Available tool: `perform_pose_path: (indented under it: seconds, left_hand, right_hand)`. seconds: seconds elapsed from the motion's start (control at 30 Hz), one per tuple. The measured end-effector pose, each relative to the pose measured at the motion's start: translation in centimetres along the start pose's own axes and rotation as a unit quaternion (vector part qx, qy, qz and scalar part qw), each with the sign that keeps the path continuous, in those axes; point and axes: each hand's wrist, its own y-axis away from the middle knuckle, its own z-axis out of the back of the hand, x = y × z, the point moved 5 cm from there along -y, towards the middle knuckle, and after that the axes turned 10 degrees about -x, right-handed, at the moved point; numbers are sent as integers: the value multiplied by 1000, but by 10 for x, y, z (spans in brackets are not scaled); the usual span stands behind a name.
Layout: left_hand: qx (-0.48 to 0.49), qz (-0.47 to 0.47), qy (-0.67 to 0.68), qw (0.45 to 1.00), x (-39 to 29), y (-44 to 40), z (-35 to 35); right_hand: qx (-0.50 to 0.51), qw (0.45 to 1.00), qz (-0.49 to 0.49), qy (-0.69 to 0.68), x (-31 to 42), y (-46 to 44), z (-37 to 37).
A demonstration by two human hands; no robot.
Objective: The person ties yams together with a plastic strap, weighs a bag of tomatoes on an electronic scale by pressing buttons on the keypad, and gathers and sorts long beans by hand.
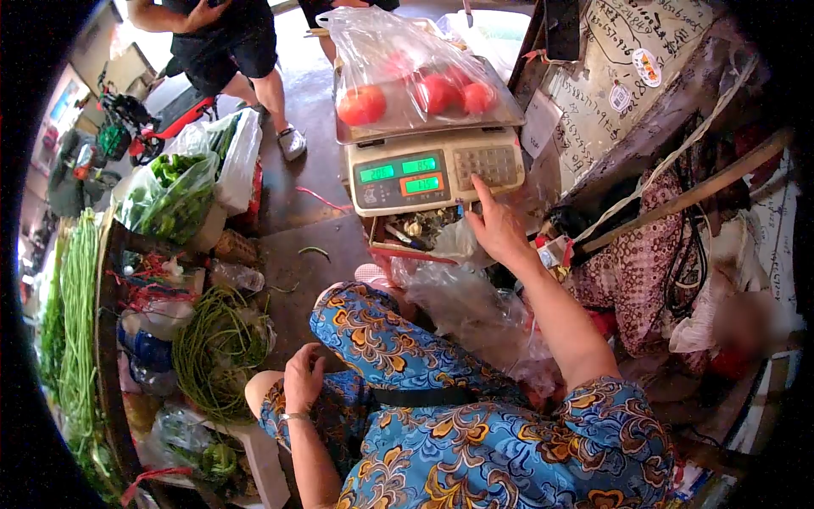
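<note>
Tomatoes (363, 105) are held in a clear bag (383, 38) on the scale (448, 163), its keypad (492, 164) touched by the right hand's (502, 232) straightened forefinger; left of the scale, bagged greens (172, 171) are seen; before it, the left hand (303, 378) is loosely curled.

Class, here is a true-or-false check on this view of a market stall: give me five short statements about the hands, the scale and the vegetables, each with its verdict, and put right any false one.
1. A finger of the right hand is at the keypad of the scale. True.
2. The left hand is gripping the scale. False: the left hand is down by the left knee.
3. Red tomatoes and a clear plastic bag are on the weighing tray. True.
4. The number displays are all dark. False: the displays glow green.
5. A coil of long green vegetables lies to the person's left. True.
</note>
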Motion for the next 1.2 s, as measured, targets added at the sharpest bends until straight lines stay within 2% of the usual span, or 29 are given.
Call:
perform_pose_path:
  seconds: [0.27,0.37,0.43,0.53,0.67,0.8,0.87,1.1,1.17,1.2]
  left_hand:
    - [-8,0,9,1000,4,-1,-3]
    - [-1,11,19,1000,8,-1,-5]
    - [2,14,31,999,7,0,-4]
    - [5,18,32,999,9,1,-6]
    - [4,14,27,1000,16,1,-9]
    - [-3,-4,24,1000,10,0,-8]
    - [-7,-8,13,1000,6,0,-7]
    - [0,21,31,999,5,-1,-8]
    - [6,11,30,999,3,-1,-9]
    - [6,10,30,999,3,-2,-10]
  right_hand:
    - [-31,998,20,43,-5,-2,-4]
    - [-14,998,13,65,-6,-2,-2]
    - [-33,998,-1,-53,-11,-2,0]
    - [-52,993,-30,-98,-17,-5,8]
    - [-109,989,8,-101,-29,-11,7]
    - [-91,990,-22,-103,-33,-18,9]
    - [-151,985,42,-71,-35,-22,8]
    - [-123,990,9,-69,-31,-29,10]
    - [-56,995,-50,-63,-17,-30,20]
    - [-56,995,-50,-63,-14,-32,24]
